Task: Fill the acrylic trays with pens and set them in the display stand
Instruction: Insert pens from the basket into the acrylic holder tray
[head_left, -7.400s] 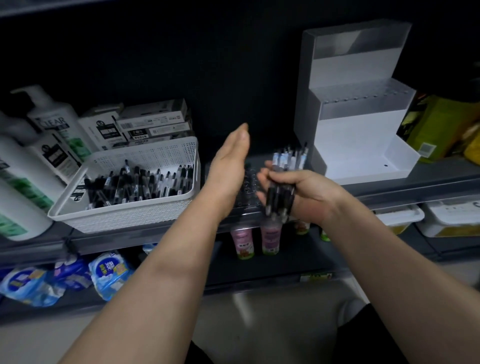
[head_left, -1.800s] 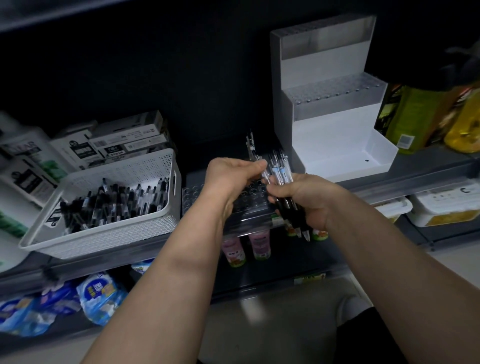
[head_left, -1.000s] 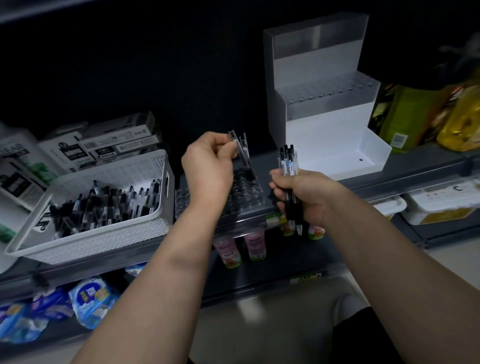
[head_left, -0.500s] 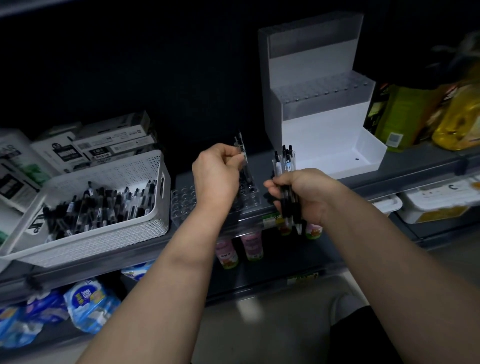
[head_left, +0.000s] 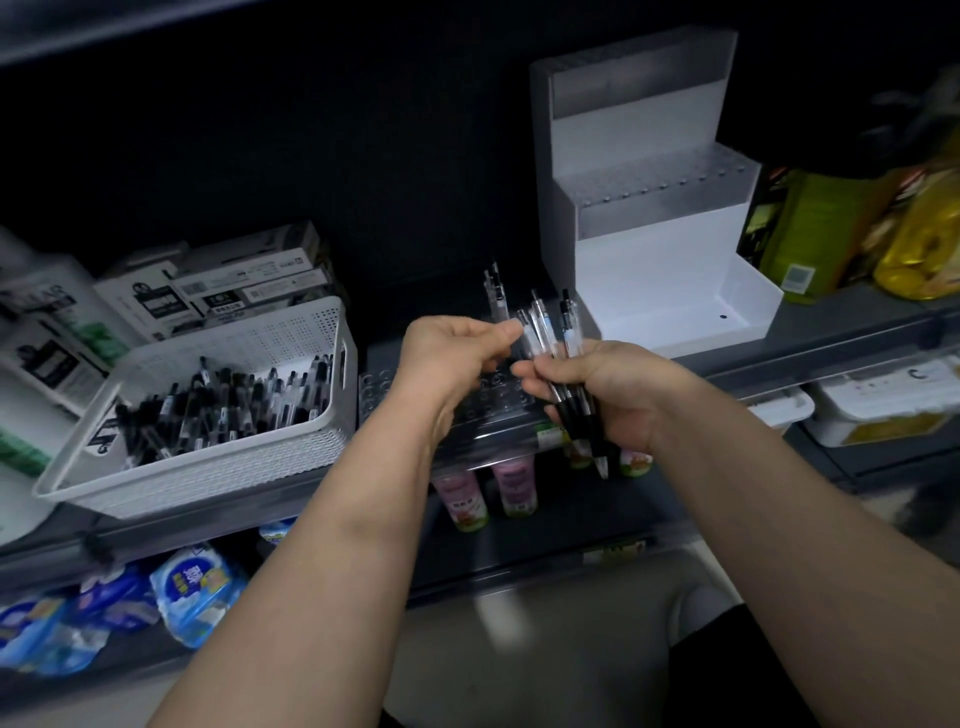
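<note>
The right hand (head_left: 618, 395) is clenched around a bundle of pens (head_left: 579, 421), held nearly upright with clip ends toward 12 o'clock and tips toward 6. The left hand (head_left: 452, 358), at 9 o'clock from it and almost touching, has thumb and forefinger closed on the top of one clear pen (head_left: 527, 335) in the bundle. The acrylic tray (head_left: 382, 395) lies on the shelf directly beneath both hands, its open holes under the left wrist. A few seated pens (head_left: 496, 296) stand at its far edge. The left hand is therefore the nearer, and the pen's long axis already suits a straight drop. The display stand (head_left: 649, 260) waits at 1 o'clock, the pen basket (head_left: 197, 467) at 9.
</note>
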